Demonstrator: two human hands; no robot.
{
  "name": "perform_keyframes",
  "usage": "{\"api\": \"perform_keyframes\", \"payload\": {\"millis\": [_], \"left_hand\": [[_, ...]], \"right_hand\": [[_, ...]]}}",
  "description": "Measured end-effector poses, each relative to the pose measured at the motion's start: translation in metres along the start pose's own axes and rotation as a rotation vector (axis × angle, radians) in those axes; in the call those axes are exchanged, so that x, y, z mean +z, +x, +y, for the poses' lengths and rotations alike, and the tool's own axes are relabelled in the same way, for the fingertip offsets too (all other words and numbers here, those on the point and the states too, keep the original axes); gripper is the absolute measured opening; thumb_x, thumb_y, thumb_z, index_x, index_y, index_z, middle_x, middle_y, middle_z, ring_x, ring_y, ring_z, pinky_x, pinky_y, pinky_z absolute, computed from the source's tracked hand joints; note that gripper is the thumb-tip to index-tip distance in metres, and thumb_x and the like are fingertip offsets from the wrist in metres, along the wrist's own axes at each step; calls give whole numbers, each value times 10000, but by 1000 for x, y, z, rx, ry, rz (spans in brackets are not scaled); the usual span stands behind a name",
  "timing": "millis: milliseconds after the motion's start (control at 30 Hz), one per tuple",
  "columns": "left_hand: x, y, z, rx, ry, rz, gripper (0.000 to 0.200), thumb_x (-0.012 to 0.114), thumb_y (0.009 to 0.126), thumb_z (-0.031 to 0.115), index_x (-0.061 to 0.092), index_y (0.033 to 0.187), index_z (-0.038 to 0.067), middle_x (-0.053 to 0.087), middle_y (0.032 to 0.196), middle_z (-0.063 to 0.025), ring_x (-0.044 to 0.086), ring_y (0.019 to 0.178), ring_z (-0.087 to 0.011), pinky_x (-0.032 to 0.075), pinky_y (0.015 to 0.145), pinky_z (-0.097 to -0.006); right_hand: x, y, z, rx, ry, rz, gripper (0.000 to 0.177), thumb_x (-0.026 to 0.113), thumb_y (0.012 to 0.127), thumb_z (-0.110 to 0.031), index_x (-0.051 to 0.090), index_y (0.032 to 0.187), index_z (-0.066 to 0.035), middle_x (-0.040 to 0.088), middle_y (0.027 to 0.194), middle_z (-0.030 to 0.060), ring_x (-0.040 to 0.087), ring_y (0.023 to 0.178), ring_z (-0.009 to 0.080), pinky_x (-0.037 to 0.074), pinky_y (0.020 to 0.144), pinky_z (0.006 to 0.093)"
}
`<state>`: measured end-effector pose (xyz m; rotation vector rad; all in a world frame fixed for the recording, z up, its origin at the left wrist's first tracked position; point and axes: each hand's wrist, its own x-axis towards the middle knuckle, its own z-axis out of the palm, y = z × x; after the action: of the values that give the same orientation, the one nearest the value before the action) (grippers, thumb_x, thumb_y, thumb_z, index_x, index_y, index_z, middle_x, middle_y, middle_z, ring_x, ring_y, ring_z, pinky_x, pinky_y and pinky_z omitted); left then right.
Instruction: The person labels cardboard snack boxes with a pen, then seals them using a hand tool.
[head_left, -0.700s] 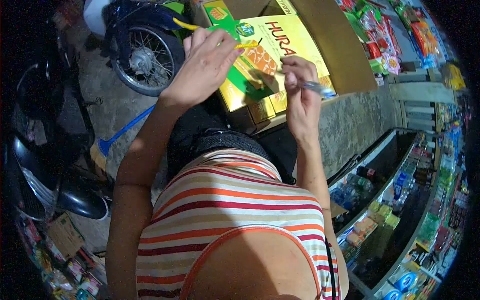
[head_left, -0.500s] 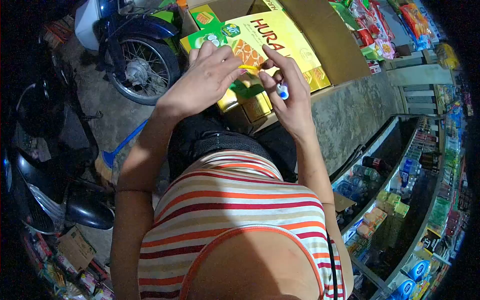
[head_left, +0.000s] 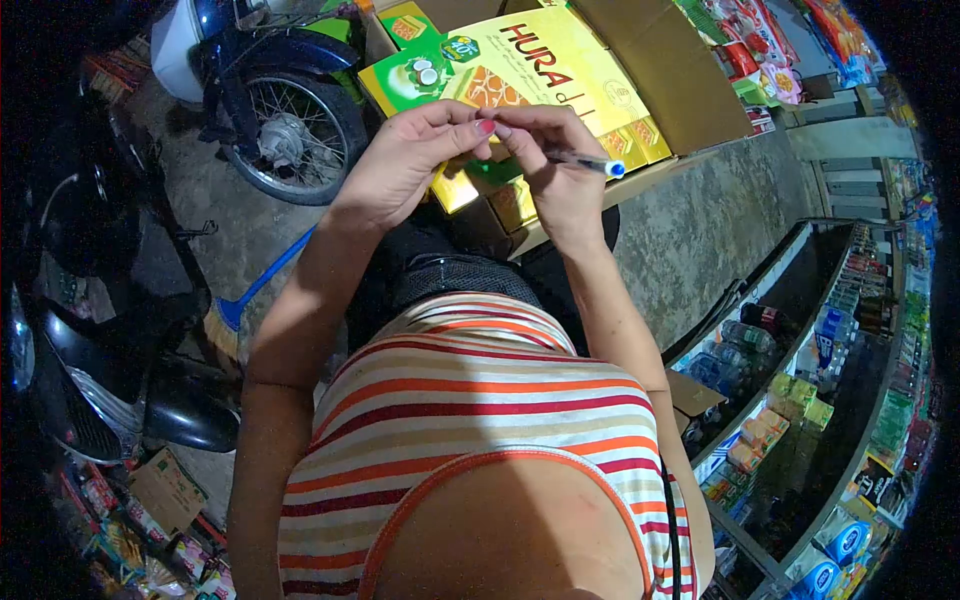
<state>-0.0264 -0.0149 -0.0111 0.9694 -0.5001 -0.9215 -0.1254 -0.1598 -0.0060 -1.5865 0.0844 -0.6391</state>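
Observation:
My left hand (head_left: 415, 160) is closed in a pinch, its thumb and fingertips meeting those of my right hand (head_left: 560, 170). Whatever lies between the fingertips is too hidden to make out. A pen (head_left: 590, 161) with a blue end is tucked in my right hand and points to the right. Just beyond and below both hands, a yellow and green HURA box (head_left: 610, 95) lies tilted on the open cardboard carton (head_left: 680, 70). Other yellow boxes show under it.
A motorbike wheel (head_left: 290, 135) stands at the upper left, with a dark scooter (head_left: 110, 330) nearer. A blue-handled broom (head_left: 265, 270) leans between. On the right are shelves (head_left: 745, 290) with bottles and packets. Bagged goods (head_left: 750, 50) hang at the upper right.
My hands have come together at the fingertips, and the small yellow strip between them no longer shows. The pen has swung from pointing at me to pointing right.

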Motion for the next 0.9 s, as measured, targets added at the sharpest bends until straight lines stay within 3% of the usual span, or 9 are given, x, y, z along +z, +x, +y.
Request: {"api": "perform_keyframes", "payload": {"millis": [33, 167, 233, 267, 300, 533, 733, 900], "left_hand": [[1, -2, -2, -18, -35, 33, 199, 610, 955, 157, 590, 1088, 10, 621, 878, -27, 575, 753, -100, 469, 698, -236], [-12, -7, 0, -126, 115, 4, 174, 607, 955, 163, 609, 1053, 18, 621, 871, -30, 578, 731, -106, 479, 679, -261], [-8, -10, -4, 347, 1042, 137, 136, 613, 937, 142, 618, 982, 13, 618, 854, -46, 589, 704, -139, 483, 656, -292], [-5, -13, -3, 341, 1045, 135, 136, 613, 937, 142, 618, 982, 13, 618, 854, -46, 589, 704, -139, 483, 656, -292], [-1, -15, 0, 315, 1113, 137, 119, 612, 922, 123, 613, 951, 8, 612, 851, -67, 602, 721, -177, 484, 667, -308], [5, -11, -3, 420, 1421, 39, 63, 598, 869, 63, 586, 888, 5, 583, 846, -149, 610, 823, -331, 487, 719, -382], [12, -5, -3, 416, 1521, 35, 57, 606, 847, 41, 576, 876, 2, 581, 847, -150, 607, 791, -340, 488, 694, -399], [17, 0, -4, 461, 1667, -24, 65, 605, 831, 28, 556, 868, 7, 566, 826, -144, 608, 770, -335, 506, 672, -397]], "right_hand": [[1, -4, -1, 13, 20, 5, 131, 644, 897, -37, 658, 1014, 21, 713, 917, 73, 644, 796, 91, 510, 706, 223], [-5, -12, 2, 104, -82, -14, 144, 629, 915, -47, 654, 1042, 16, 691, 881, 49, 635, 804, 96, 500, 747, 217], [-16, -10, 13, 86, -77, 25, 150, 623, 923, -53, 652, 1057, 8, 678, 874, 31, 616, 813, 80, 485, 747, 209], [-21, -11, 17, 68, -74, 61, 157, 617, 931, -59, 651, 1073, 0, 664, 868, 12, 597, 822, 65, 470, 747, 200], [-25, -15, 18, 229, -2, 72, 168, 608, 941, -70, 648, 1093, -12, 665, 914, 5, 567, 836, 46, 450, 753, 198], [-34, -24, 28, 287, -118, 98, 175, 588, 955, -94, 648, 1095, -7, 690, 981, 33, 592, 861, 60, 471, 792, 220], [-35, -28, 41, 193, -88, 114, 177, 595, 946, -80, 647, 1101, -10, 686, 1004, 39, 602, 867, 73, 482, 795, 231], [-37, -30, 49, 244, -4, 116, 153, 605, 928, -58, 655, 1064, -7, 689, 1038, 43, 607, 883, 85, 485, 795, 239]]}}
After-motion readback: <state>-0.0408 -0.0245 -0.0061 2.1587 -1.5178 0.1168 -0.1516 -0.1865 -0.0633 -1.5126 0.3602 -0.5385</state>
